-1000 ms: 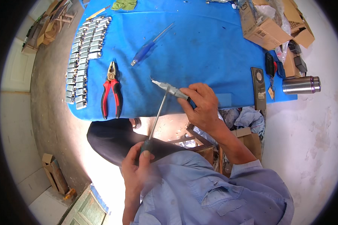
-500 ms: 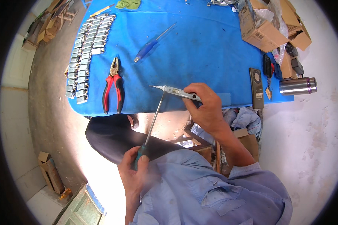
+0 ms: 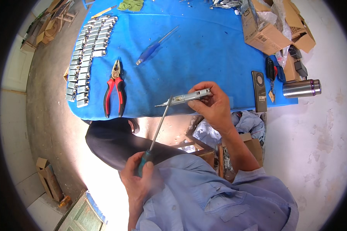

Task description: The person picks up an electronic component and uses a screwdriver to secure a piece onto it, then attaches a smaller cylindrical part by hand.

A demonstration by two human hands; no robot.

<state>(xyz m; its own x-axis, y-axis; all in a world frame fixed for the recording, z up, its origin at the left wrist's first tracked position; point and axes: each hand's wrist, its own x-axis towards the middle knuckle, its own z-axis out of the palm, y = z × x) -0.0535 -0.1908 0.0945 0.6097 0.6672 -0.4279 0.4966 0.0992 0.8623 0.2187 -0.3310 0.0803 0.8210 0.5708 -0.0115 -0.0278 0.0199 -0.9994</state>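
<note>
My left hand (image 3: 138, 173) is closed around the teal handle of a screwdriver (image 3: 159, 129), whose shaft points up and away from me. In my right hand (image 3: 214, 106), thumb and fingers grip a slim silver metal fitting (image 3: 180, 99) with slots in its body and a narrow pointed end facing left. The screwdriver's tip meets or crosses the fitting near that narrow end; whether it sits inside cannot be made out. Pliers with red and black handles (image 3: 121, 94) lie on the table to the left, and a blue-handled screwdriver (image 3: 149, 53) lies farther off.
Rows of silver metal parts (image 3: 83, 73) line the left of the blue-covered table (image 3: 204, 50). A green cloth (image 3: 130, 5) lies at the far edge. On the right are a dark phone (image 3: 259, 91), keys (image 3: 272, 73), a steel flask (image 3: 302, 88) and cardboard boxes (image 3: 264, 36).
My right hand has tilted the metal fitting, so its narrow end has dropped and its held end has risen. The left hand keeps the screwdriver in nearly the same place.
</note>
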